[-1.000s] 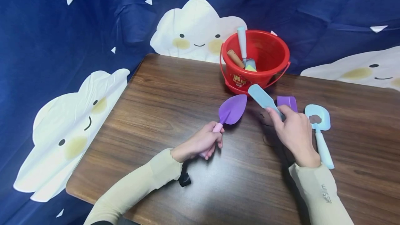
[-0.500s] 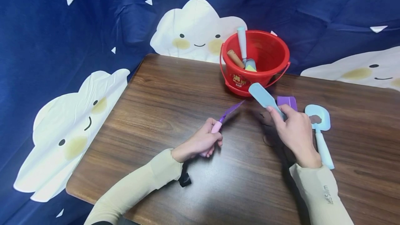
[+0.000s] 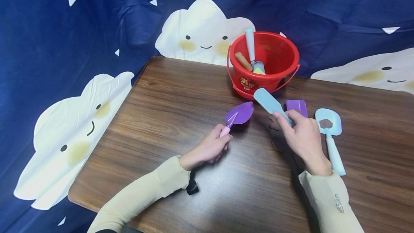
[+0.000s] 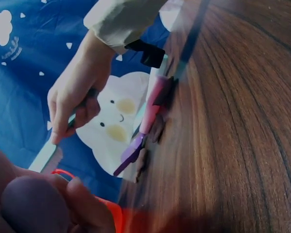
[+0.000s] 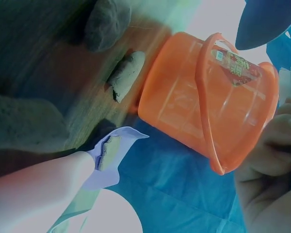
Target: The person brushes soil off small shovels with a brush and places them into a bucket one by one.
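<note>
My left hand (image 3: 211, 146) grips the pink handle of a purple toy trowel (image 3: 240, 113), its pointed blade towards the bucket. My right hand (image 3: 305, 139) pinches a light blue toy shovel (image 3: 267, 101) near the base of its flat blade, in front of the red bucket (image 3: 266, 56). Both tools are off the table. Partly under my right hand lies a purple toy shovel (image 3: 297, 108); the left wrist view shows its pink handle (image 4: 154, 104). Beside it rests a light blue toy spade (image 3: 336, 155) with a brown patch on its blade.
The bucket on the wooden table (image 3: 155, 118) holds a white-handled tool (image 3: 250, 46) and a wooden-handled one (image 3: 243, 61). Several stone-like lumps (image 5: 127, 75) lie on the table below my right hand. A blue cloth with clouds (image 3: 205, 28) hangs behind.
My left hand has rolled the trowel from blade-flat to edge-on and back to a broad face. The blue shovel's tip has shifted slightly left and down.
</note>
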`<state>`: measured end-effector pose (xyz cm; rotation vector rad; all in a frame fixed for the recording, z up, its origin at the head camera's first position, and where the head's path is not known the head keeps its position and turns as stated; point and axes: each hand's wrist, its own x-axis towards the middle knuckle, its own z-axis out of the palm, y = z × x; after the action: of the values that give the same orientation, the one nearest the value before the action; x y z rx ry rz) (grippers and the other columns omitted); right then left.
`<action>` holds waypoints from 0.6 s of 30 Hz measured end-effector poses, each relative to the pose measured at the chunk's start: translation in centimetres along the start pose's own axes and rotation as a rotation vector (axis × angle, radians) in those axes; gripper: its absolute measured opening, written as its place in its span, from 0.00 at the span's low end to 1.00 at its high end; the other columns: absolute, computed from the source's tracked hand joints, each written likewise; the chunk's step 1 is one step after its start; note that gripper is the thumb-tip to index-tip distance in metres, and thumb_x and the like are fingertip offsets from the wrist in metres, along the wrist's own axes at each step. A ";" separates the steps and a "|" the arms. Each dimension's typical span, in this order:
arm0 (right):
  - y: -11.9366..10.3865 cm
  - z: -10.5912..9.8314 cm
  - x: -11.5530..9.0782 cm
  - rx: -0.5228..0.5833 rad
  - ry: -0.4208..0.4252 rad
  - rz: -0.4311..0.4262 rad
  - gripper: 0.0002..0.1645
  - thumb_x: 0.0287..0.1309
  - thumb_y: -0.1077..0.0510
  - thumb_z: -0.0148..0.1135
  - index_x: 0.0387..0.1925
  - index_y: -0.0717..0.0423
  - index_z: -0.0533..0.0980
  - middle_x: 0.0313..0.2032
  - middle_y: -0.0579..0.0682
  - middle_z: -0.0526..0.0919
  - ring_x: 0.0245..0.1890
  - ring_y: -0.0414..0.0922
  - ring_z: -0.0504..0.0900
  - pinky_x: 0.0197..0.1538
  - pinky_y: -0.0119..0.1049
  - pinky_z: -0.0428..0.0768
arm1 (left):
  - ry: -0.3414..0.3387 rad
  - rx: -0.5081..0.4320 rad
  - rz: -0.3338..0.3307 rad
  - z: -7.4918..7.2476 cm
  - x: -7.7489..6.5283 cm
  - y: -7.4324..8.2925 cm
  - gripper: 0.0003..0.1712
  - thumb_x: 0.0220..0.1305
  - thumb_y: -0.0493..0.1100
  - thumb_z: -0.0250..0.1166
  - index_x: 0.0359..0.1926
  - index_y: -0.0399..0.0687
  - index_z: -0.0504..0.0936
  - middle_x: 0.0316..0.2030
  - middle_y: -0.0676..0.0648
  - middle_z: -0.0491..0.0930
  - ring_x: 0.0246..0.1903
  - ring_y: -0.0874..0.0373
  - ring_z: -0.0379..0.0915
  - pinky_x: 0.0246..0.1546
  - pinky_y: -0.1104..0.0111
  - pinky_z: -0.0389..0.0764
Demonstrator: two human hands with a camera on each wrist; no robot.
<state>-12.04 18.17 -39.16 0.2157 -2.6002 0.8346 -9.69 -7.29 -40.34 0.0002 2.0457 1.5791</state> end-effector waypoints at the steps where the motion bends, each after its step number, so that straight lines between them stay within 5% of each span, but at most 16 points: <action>1: 0.0 0.0 0.0 0.001 0.000 -0.003 0.17 0.60 0.47 0.64 0.30 0.58 0.79 0.10 0.47 0.65 0.14 0.43 0.62 0.15 0.33 0.56 | -0.002 0.007 0.003 0.0 0.0 0.0 0.09 0.69 0.46 0.52 0.44 0.48 0.66 0.25 0.46 0.72 0.09 0.61 0.61 0.04 0.73 0.62; 6: -0.4 -0.3 0.0 0.043 -0.041 0.007 0.15 0.60 0.48 0.64 0.31 0.57 0.80 0.13 0.49 0.72 0.14 0.41 0.63 0.16 0.32 0.58 | -0.030 -0.041 0.039 0.2 0.0 0.1 0.09 0.70 0.43 0.53 0.45 0.46 0.64 0.23 0.48 0.72 0.09 0.60 0.66 0.07 0.64 0.76; 9: -0.9 -0.3 -0.1 0.076 -0.103 0.009 0.15 0.61 0.48 0.63 0.33 0.57 0.81 0.15 0.49 0.76 0.16 0.40 0.64 0.18 0.31 0.60 | -0.043 -0.054 0.063 0.5 0.0 0.0 0.10 0.69 0.42 0.55 0.45 0.45 0.64 0.19 0.48 0.72 0.07 0.59 0.67 0.07 0.59 0.76; 18: -3.2 0.3 -0.6 0.066 -0.323 -0.024 0.19 0.62 0.42 0.60 0.37 0.54 0.81 0.14 0.44 0.69 0.17 0.41 0.66 0.20 0.31 0.65 | 0.000 0.141 0.072 1.3 0.0 -0.2 0.08 0.68 0.46 0.58 0.41 0.50 0.70 0.14 0.50 0.69 0.05 0.59 0.64 0.03 0.66 0.68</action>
<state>-10.77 15.42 -37.90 0.4328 -2.8617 0.9458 -9.08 -6.18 -40.76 0.1278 2.1749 1.4729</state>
